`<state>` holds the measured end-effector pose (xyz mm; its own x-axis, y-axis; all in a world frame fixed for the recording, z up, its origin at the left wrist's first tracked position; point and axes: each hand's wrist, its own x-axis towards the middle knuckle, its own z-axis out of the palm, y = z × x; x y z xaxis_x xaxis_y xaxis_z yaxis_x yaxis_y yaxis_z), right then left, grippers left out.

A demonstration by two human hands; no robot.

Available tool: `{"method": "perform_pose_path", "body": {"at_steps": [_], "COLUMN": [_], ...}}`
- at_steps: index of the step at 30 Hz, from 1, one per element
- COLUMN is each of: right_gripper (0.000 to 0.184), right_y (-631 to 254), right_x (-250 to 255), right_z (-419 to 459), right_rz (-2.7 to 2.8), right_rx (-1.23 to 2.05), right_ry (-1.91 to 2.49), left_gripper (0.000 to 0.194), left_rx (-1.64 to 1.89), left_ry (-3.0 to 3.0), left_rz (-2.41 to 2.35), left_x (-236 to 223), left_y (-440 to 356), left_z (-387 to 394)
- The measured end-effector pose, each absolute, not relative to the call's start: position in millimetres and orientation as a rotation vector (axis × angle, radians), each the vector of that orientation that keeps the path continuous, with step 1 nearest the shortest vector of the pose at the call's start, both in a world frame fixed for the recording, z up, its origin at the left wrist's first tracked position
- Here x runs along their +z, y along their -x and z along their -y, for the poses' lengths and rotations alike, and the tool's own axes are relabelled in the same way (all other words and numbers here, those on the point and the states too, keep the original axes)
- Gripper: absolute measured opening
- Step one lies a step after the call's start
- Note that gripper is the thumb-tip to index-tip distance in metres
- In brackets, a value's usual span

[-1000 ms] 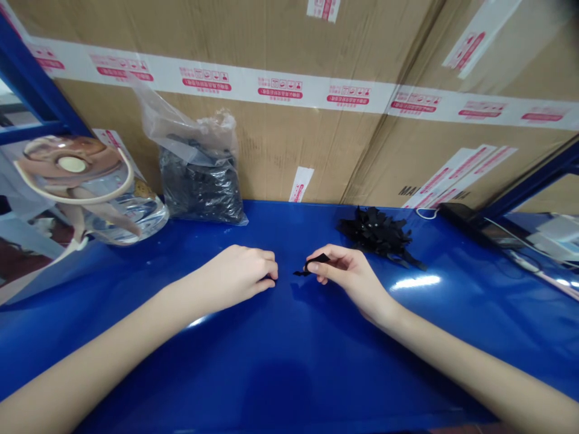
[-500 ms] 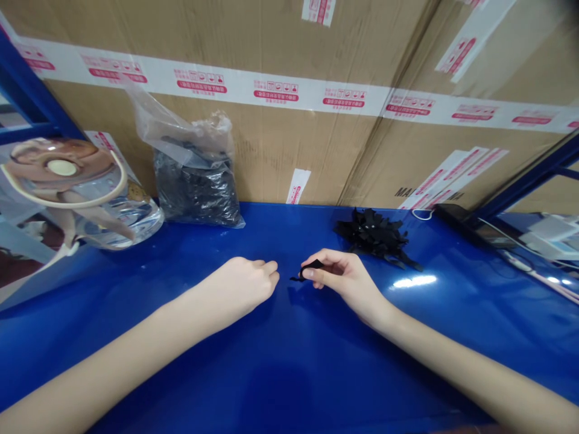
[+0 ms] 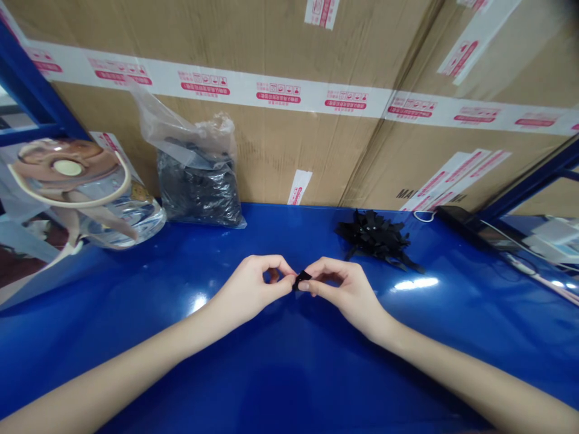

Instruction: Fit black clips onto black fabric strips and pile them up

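Note:
My left hand (image 3: 256, 288) and my right hand (image 3: 346, 288) meet over the middle of the blue table (image 3: 280, 361). Both pinch one small black piece (image 3: 300, 279) between thumb and forefinger, just above the surface. The other fingers of each hand are curled. A pile of similar black pieces (image 3: 377, 238) lies on the table behind my right hand, about a hand's width away.
A clear plastic bag of black pieces (image 3: 199, 181) leans on the cardboard boxes (image 3: 316, 138) at the back left. A shiny packet with a round lid (image 3: 85, 193) lies at the far left. A dark device with cables (image 3: 474, 226) sits at the right edge.
My left hand has opened from a loose fist on the table and moved right to pinch the black piece that my right hand held alone. My right hand has barely shifted.

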<state>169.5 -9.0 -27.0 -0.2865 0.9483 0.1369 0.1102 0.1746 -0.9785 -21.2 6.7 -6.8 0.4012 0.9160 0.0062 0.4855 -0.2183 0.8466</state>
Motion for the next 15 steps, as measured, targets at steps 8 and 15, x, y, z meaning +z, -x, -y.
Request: {"method": "perform_pose_path", "body": {"at_steps": [8, 15], "right_gripper": [0.01, 0.011], "right_y": [-170.9, -174.3], "right_x": [-29.2, -30.2], "right_z": [7.9, 4.6], "right_rz": [1.695, 1.748], "right_rx": [1.027, 0.904], "right_ry": [1.076, 1.094], "left_gripper": [0.019, 0.018], "left_rx": [0.716, 0.758], "left_ry": [-1.76, -1.768], "left_rz": [-1.185, -1.17], "left_x": [-7.4, -6.4], "left_y": [20.3, 18.5], "left_z": [-7.4, -6.0]}}
